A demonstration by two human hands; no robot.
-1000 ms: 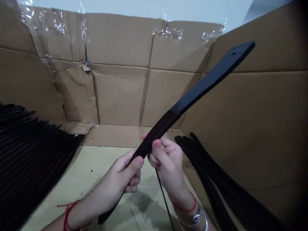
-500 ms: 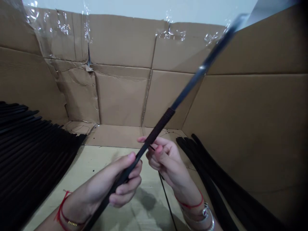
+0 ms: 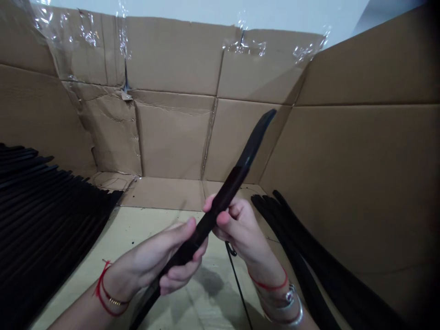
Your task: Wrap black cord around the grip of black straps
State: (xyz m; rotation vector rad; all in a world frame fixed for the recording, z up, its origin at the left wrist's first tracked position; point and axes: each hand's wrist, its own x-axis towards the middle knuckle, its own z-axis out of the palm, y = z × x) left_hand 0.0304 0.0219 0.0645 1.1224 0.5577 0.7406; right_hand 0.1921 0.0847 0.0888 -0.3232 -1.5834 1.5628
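The long black strip (image 3: 238, 170) was held up between both hands, slanting from low beside the left wrist to high up and away past the right hand, its far end tapered and blurred. The left hand (image 3: 165, 262) was closed around the strip's lower part, thumb on top and fingers curled beneath. The right hand (image 3: 238, 224) gripped it just above, thumb pressed on the near face and fingers wrapped behind. The two hands sat close together along the strip without touching.

A thin black cord (image 3: 236, 275) hung just below the right hand, running down toward the near edge. Each wrist bore a red thread bracelet (image 3: 103, 293), and the right wrist also carried a silver bangle (image 3: 288, 309).

Beneath the hands lay a pale cardboard floor (image 3: 137, 233). Well out beyond the left hand stood a large stack of black strips (image 3: 44, 206). Past the right hand, a smaller bundle of black strips (image 3: 302, 247) rested along the foot of the brown cardboard wall (image 3: 360, 174). More such walls stood ahead of the hands, with crinkled clear tape (image 3: 244, 46) along the upper edges.
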